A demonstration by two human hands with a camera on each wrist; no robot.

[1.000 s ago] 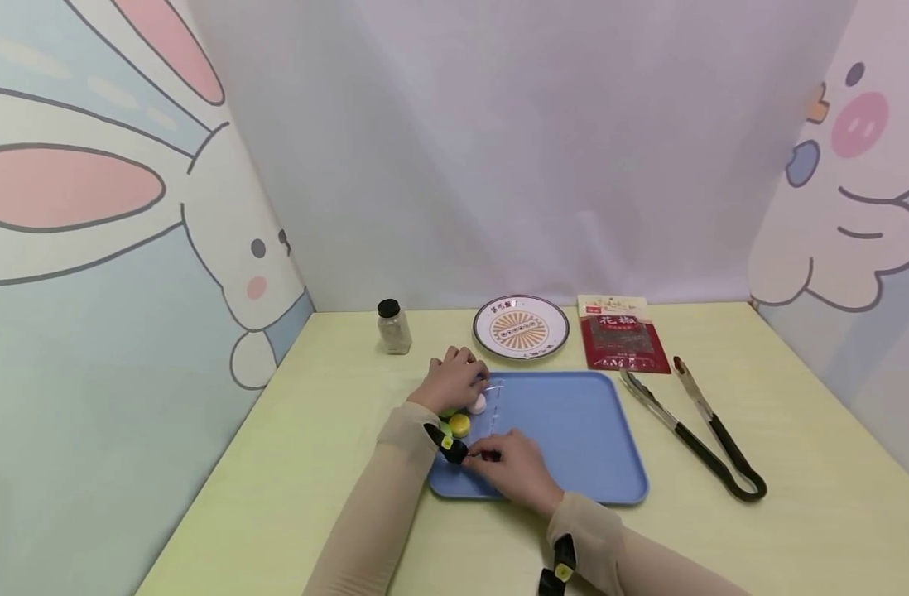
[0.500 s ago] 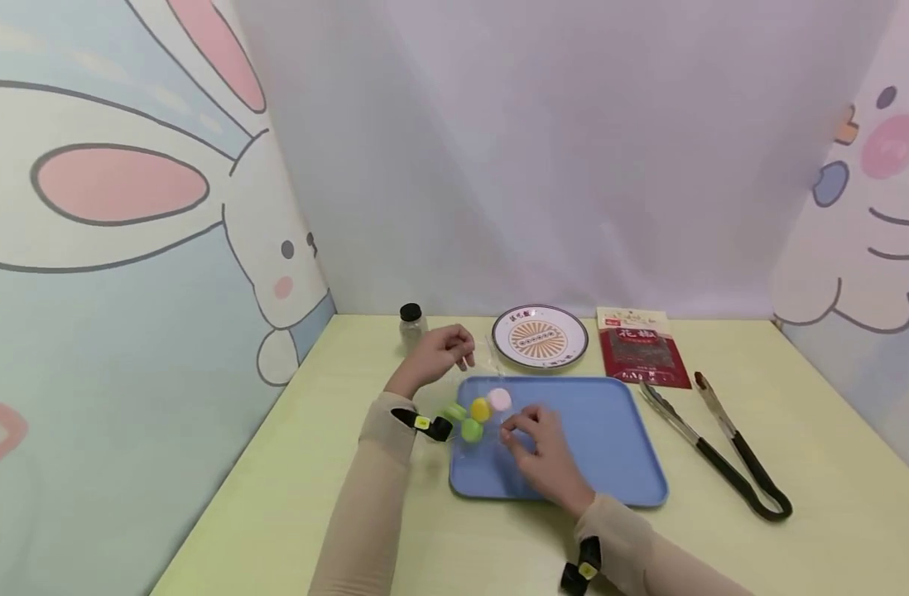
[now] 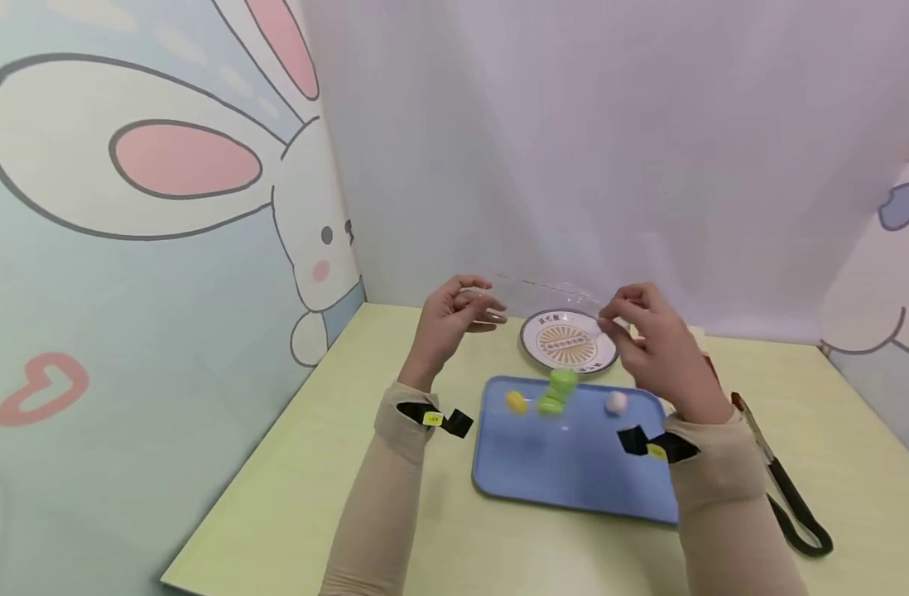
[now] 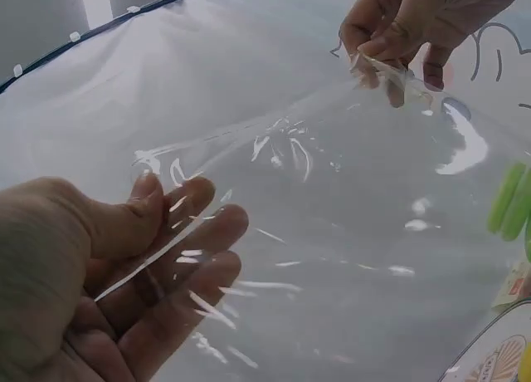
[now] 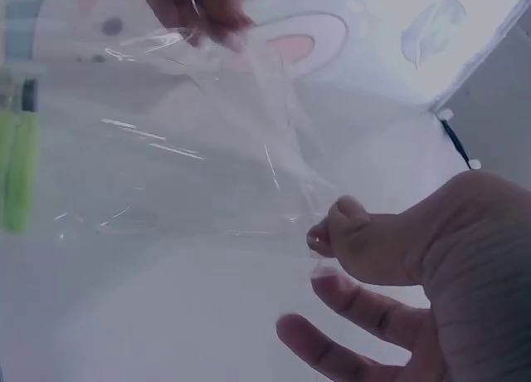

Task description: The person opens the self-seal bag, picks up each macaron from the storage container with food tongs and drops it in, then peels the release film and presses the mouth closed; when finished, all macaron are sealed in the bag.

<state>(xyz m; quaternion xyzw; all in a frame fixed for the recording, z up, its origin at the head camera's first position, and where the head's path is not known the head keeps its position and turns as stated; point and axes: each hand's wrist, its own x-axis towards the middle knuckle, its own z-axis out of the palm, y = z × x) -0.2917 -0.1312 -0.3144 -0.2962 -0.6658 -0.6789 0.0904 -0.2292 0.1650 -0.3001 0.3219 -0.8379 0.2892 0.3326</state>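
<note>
A clear plastic bag [image 4: 332,199] stretches between both hands, raised over a blue tray [image 3: 574,495]. In the head view, my left hand [image 3: 454,323] pinches the bag's upper left corner, thumb against fingers. The upper right corner is pinched by my right hand [image 3: 656,348], its other fingers spread in the right wrist view. Low in the bag show macarons: a yellow macaron [image 3: 516,402], green macarons [image 3: 562,382] and a pale pink macaron [image 3: 615,403]. The bag's lower edge is hard to make out against the tray.
Behind the tray lies a white plate [image 3: 566,335] with an orange sunburst pattern. Metal tongs [image 3: 793,497] with black handles lie to the right. A packet [image 3: 704,338] is mostly hidden behind my right hand. A pale curtain [image 3: 574,149] hangs behind the table.
Both hands have risen from the tray, lifting the bag and its macarons. My right hand has moved up and right to the bag's other corner. The view has swung left.
</note>
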